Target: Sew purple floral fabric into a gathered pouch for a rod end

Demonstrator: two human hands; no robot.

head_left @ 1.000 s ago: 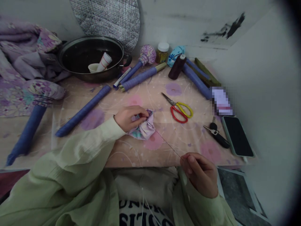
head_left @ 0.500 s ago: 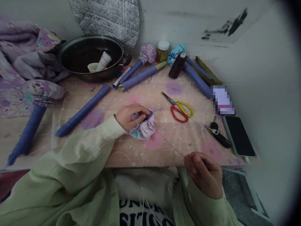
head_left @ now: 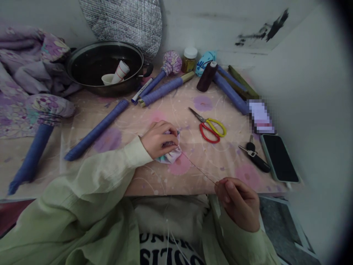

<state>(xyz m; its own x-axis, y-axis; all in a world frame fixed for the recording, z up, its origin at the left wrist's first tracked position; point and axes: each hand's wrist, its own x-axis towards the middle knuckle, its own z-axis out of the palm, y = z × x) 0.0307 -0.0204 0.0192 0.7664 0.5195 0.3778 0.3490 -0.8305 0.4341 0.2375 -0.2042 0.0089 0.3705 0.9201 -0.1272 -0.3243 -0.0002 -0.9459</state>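
Note:
My left hand (head_left: 160,140) is closed over a small piece of gathered purple floral fabric (head_left: 171,156) on the table, its fingers covering most of the cloth. A dark thread (head_left: 197,168) runs taut from the fabric down to my right hand (head_left: 239,200), which pinches its end near the table's front edge. Whether a needle is between those fingers cannot be seen. Scissors (head_left: 207,125) with one red and one yellow handle lie behind and to the right of the cloth.
Blue-wrapped sticks (head_left: 96,130) lie left and back. A black pan (head_left: 104,66) holds a cup. A thread spool (head_left: 206,76), a lidded jar (head_left: 189,60) and a fabric-headed stick (head_left: 172,62) are behind. Keys (head_left: 254,157) and a phone (head_left: 280,158) lie right.
My left hand has shifted slightly right and now covers more of the fabric, its fingers lower over the thread's start. My right hand stays nearly still with the thread taut.

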